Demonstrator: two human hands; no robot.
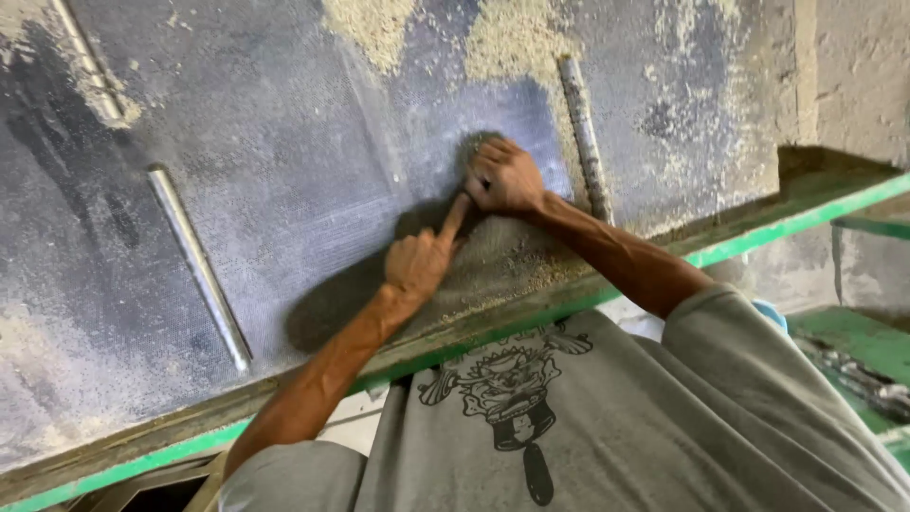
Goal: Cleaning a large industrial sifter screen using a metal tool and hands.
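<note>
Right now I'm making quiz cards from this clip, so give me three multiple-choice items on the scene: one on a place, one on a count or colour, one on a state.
1. Where do both hands rest?
A. On the dark mesh screen
B. On the concrete wall
C. On the grey shirt

2. What colour is the frame edge below the screen?
A. Red
B. Green
C. Yellow

3. How is the left hand shaped?
A. Flat and open
B. Index finger stretched out, other fingers curled
C. Wrapped around a rod

Answers:
1. A: the left hand and right hand both press on the mesh screen, between the metal rods.
2. B: the frame edge along the screen's lower side is painted green.
3. B: its index finger points up toward the right hand, which is bunched with fingers curled against the mesh.
</note>
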